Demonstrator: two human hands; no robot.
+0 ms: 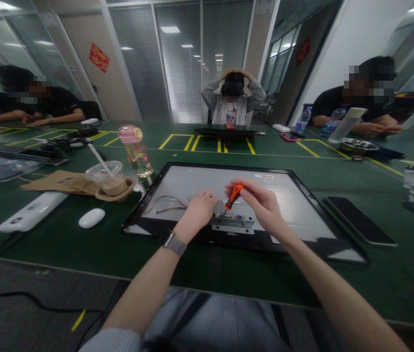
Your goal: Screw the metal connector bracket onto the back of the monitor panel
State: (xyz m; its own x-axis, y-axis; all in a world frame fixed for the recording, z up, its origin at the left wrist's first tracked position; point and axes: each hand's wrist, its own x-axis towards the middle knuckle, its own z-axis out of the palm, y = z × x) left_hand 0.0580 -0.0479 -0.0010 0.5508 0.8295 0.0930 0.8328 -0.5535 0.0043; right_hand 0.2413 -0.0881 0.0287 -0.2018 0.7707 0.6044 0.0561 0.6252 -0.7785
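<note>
A flat display panel (pixel 188 178) with a black frame and grey back lies on the table in front of me. Near its front edge is a metal bracket (pixel 233 224) with a small circuit board (pixel 234 216) on it. My right hand (pixel 263 200) grips an orange and black screwdriver (pixel 233 196), its tip pointing down at the board. At the bracket's left end, my left hand (pixel 200 211) rests with its fingers bent together; whatever lies under the fingertips is hidden. Thin coloured wires (pixel 168 199) run across the panel on the left.
A white mouse (pixel 91 218), power strip (pixel 32 211), iced drink cup (pixel 110 178) and pink-lidded bottle (pixel 136 150) stand left of the panel. On the right lie a black phone (pixel 359 220) and a metal bowl (pixel 359 145). Several people sit around the green table (pixel 93 254).
</note>
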